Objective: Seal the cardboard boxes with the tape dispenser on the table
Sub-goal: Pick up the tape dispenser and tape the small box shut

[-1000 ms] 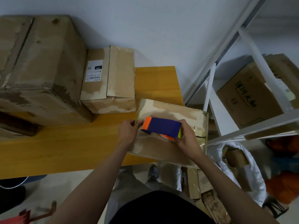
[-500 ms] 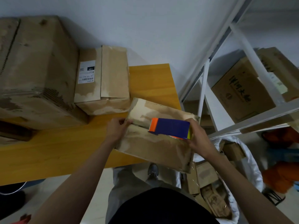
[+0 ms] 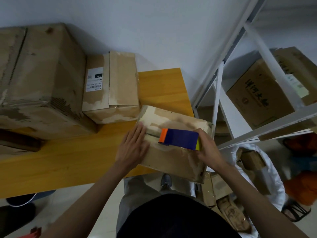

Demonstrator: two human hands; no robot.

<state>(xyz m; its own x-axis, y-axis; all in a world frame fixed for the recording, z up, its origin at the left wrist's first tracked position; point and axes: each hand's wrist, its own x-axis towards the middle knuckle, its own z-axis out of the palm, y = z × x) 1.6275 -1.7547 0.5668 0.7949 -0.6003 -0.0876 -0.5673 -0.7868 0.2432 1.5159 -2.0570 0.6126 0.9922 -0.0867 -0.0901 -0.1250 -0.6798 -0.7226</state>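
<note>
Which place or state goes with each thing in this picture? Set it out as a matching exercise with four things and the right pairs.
Things
1. tape dispenser
2. left hand
3. labelled box
4. printed box

Places or states
A. on the white shelf rack
B. lying flat on the near box
C. held in the right hand, on top of the near box
D. on the table, against the big box

Pairs: 1-C, 2-B, 3-D, 4-A
</note>
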